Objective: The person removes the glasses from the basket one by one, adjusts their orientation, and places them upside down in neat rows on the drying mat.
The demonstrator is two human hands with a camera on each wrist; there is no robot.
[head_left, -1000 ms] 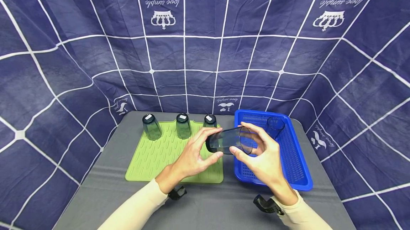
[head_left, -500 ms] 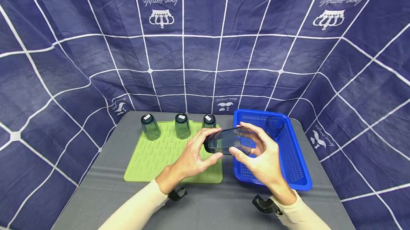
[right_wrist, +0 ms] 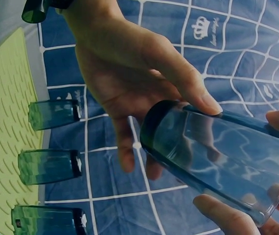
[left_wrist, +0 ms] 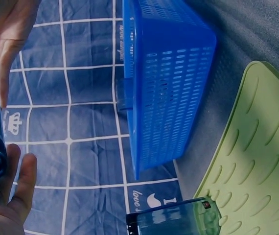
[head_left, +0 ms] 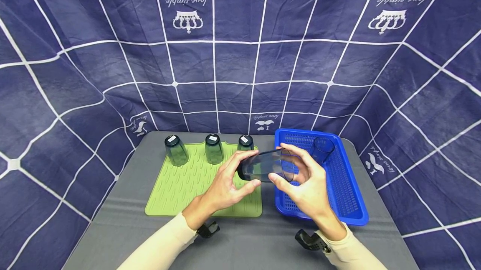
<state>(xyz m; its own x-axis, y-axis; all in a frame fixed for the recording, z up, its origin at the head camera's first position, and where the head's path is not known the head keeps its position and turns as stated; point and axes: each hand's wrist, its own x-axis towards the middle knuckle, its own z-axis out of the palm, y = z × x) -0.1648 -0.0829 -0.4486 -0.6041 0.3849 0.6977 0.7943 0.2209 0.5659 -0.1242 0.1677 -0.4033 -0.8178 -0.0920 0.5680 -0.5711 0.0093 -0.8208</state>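
Note:
A tinted drinking glass (head_left: pixel 264 166) lies sideways in the air between my two hands, its dark base to the left and its rim to the right. My left hand (head_left: pixel 226 183) holds it near the base, thumb below and fingers above. Around the rim end, my right hand (head_left: pixel 308 184) grips it between thumb and fingers. In the right wrist view the glass (right_wrist: pixel 213 152) looks see-through, with nothing visible inside. Another glass (head_left: pixel 322 149) sits in the blue basket (head_left: pixel 354 192), behind my right hand.
On a green drying mat (head_left: pixel 191 192), three glasses stand upside down along the back: a left one (head_left: pixel 176 151), a middle one (head_left: pixel 214 151) and a right one (head_left: pixel 246 142), partly hidden by my left hand. Grey cloth (head_left: pixel 259 240) covers the table. Patterned blue fabric (head_left: pixel 236 65) surrounds it.
The held glass has shifted slightly left, its base end deeper into my left hand. Both hands keep their hold and have hardly moved.

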